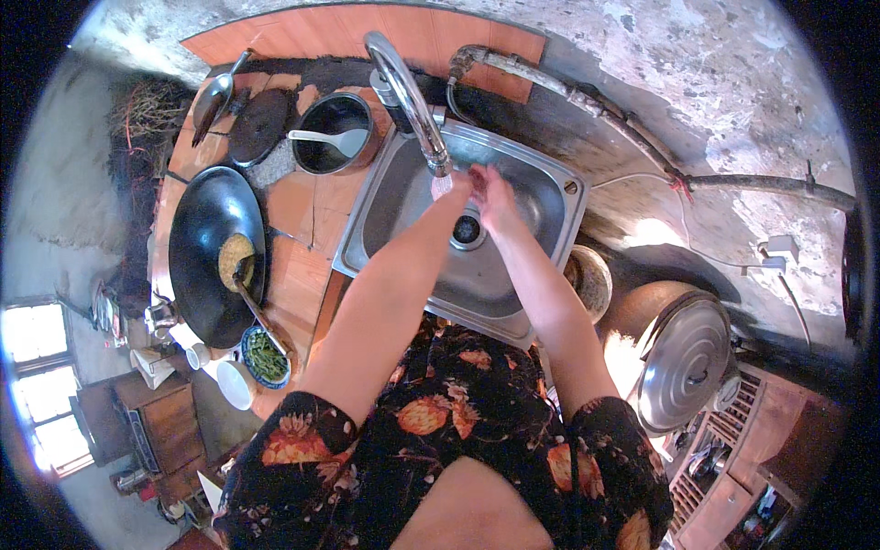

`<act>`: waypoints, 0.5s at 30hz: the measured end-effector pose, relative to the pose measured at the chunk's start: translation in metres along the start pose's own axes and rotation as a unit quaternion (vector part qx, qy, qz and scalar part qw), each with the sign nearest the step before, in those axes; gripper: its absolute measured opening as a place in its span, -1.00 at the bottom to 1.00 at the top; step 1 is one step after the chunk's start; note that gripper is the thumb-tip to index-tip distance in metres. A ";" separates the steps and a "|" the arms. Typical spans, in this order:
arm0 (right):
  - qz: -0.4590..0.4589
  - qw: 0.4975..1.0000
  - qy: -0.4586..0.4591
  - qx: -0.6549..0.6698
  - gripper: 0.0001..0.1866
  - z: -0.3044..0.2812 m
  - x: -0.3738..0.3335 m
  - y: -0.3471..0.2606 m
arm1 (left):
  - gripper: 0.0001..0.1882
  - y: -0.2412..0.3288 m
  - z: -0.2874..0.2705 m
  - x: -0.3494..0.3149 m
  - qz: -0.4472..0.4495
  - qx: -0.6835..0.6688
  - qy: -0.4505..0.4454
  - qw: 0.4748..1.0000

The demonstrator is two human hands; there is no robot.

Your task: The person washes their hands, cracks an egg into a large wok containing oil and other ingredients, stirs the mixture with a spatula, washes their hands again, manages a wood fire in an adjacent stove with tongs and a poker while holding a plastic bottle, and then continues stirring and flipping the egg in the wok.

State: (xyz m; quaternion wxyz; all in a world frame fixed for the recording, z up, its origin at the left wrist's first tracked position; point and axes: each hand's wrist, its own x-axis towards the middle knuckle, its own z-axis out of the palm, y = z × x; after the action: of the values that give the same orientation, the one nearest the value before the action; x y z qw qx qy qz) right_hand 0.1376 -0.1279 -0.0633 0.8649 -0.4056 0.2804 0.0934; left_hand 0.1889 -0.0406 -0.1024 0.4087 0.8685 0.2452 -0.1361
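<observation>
My left hand point(456, 190) is directly under the spout of the curved chrome faucet point(403, 78), where water runs onto it. Its fingers are blurred and partly covered, so their pose is unclear. Close against it, my right hand point(494, 194) has its fingers apart and slightly bent, with nothing visible in them. Both hands are over the stainless steel sink point(394, 206), above its dark drain point(466, 229).
Left of the sink are a dark pot point(314, 158) with a white scoop point(348, 141), a black wok point(206, 211) holding yellowish food and a ladle, and a bowl of green vegetables point(266, 356). A large lidded pot point(686, 362) stands to the right. A pipe point(587, 101) runs along the wall.
</observation>
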 end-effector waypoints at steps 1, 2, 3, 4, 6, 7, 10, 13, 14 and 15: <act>0.041 0.998 0.007 0.043 -0.51 -0.009 -0.009 0.003 | -0.76 0.006 0.000 -0.004 0.102 0.156 0.036 0.982; 0.089 0.995 0.015 0.036 -0.37 -0.012 -0.015 0.008 | -0.74 0.010 -0.009 -0.002 0.227 0.269 -0.005 0.936; 0.131 0.987 0.030 0.084 -0.34 -0.005 -0.024 0.007 | -0.72 0.014 -0.024 0.001 0.346 0.373 -0.044 0.860; 0.179 0.975 0.038 0.129 -0.32 0.009 -0.035 0.008 | -0.69 0.011 -0.038 0.003 0.447 0.467 -0.075 0.759; 0.196 0.962 -0.012 0.190 -0.31 0.047 -0.051 0.010 | -0.69 -0.028 -0.027 0.029 0.344 0.348 -0.028 0.872; 0.194 0.954 -0.029 0.225 -0.30 0.053 -0.047 0.008 | -0.68 -0.026 -0.025 0.022 0.265 0.271 -0.018 0.925; 0.263 0.933 -0.083 0.231 -0.30 0.061 -0.009 0.014 | -0.59 -0.025 -0.040 0.001 0.183 0.150 -0.069 0.969; 0.212 0.952 -0.051 0.213 -0.33 0.067 0.032 0.065 | -0.51 -0.061 -0.053 -0.007 0.174 0.034 -0.149 0.973; 0.140 0.949 -0.115 0.260 -0.36 0.042 0.063 0.082 | -0.55 -0.043 -0.052 -0.036 0.312 0.084 -0.047 0.945; 0.058 0.933 -0.177 0.309 -0.39 0.012 0.096 0.090 | -0.58 -0.022 -0.052 -0.067 0.449 0.125 0.053 0.883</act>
State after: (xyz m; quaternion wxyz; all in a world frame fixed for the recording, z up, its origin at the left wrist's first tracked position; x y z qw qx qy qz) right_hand 0.1871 -0.0661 -0.1691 0.9762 -0.0785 0.1608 0.1226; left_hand 0.1228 -0.0093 -0.0545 0.3005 0.9355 -0.1683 0.0789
